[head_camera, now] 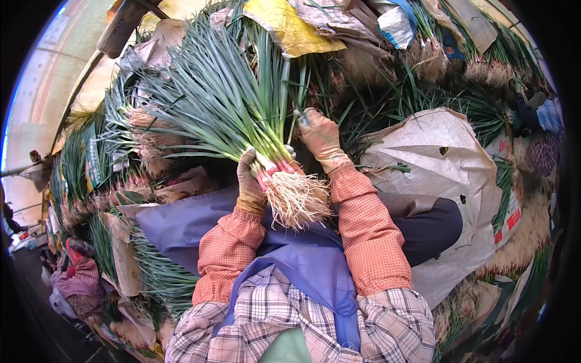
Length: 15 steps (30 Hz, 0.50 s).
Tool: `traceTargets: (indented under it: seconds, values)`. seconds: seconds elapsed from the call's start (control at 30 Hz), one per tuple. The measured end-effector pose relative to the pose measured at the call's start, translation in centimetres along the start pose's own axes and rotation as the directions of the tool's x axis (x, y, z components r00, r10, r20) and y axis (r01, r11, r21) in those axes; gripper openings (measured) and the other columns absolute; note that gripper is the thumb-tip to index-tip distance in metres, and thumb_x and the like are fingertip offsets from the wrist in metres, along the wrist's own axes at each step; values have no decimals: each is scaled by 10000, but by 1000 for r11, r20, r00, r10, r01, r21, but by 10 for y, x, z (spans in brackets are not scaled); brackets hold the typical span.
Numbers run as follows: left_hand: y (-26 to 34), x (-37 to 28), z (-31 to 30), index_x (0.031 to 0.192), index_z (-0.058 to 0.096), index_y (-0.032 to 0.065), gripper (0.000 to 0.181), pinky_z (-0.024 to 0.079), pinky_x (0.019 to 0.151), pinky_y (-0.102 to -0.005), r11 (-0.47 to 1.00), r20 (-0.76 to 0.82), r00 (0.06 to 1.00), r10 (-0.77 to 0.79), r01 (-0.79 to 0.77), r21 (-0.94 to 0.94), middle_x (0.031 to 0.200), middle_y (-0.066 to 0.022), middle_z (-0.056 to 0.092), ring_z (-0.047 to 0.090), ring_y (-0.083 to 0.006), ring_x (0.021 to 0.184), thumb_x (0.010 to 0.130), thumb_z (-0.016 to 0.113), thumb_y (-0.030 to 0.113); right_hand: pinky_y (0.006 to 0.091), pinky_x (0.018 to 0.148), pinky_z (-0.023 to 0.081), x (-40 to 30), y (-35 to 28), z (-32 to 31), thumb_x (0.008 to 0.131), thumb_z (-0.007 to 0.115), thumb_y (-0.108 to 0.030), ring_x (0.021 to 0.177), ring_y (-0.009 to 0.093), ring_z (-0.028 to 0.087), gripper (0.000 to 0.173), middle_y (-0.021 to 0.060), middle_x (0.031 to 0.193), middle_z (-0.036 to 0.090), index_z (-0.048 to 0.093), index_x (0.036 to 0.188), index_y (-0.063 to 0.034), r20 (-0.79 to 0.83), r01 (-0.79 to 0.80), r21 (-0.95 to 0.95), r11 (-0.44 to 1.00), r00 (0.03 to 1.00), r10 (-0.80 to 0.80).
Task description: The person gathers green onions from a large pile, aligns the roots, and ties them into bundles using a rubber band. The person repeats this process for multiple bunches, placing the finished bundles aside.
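A large bunch of green onions with reddish stem bases lies across my gloved left hand, whose fingers are closed around it just above the roots. Its pale, stringy roots hang over my lap, and the long leaves fan out away from me. My gloved right hand is beside the bunch on the right, its fingers curled at a few thin green leaves; whether it grips them is hard to tell. A blue apron covers my lap.
A pale woven plastic sheet lies at my right. Yellow sacking lies beyond the bunch. More onion bundles are stacked on the left. One person sits at the lower left, and another is at the far right.
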<state>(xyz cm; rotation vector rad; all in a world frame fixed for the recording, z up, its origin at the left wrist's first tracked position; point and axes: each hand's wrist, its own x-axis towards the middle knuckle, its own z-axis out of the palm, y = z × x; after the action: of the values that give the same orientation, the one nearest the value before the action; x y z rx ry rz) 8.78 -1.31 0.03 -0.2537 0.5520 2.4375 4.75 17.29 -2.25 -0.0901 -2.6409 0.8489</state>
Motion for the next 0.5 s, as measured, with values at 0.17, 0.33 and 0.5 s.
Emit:
traceTargets:
  seconds: [0.17,0.33,0.5]
  values:
    - [3,-13,44,1271,455,-7,625,510,886,-511,994,-66,994,89,-92,-55,1188,-241,545,580,-398,1056,849,558,442,368,619,509,-8,43,-17,912,554,-283,633,255,654,293,158,848,660,584,1092,-54,593,-689,211,694,654,469]
    - [15,-22,50,1420,241,-10,736,523,869,-517,995,99,994,43,-34,-89,1349,-278,417,580,-401,1058,870,536,379,368,904,467,-11,35,-45,888,579,-330,1065,308,591,402,164,1172,607,564,1215,-96,576,-358,-45,933,753,317]
    - [43,-68,51,1429,248,58,676,450,945,-540,980,243,955,171,-140,-140,1328,-251,438,550,-345,1009,898,552,346,358,910,475,25,-11,-43,857,620,-289,1080,318,578,494,144,1197,597,490,1291,-91,-19,246,423,872,965,-263]
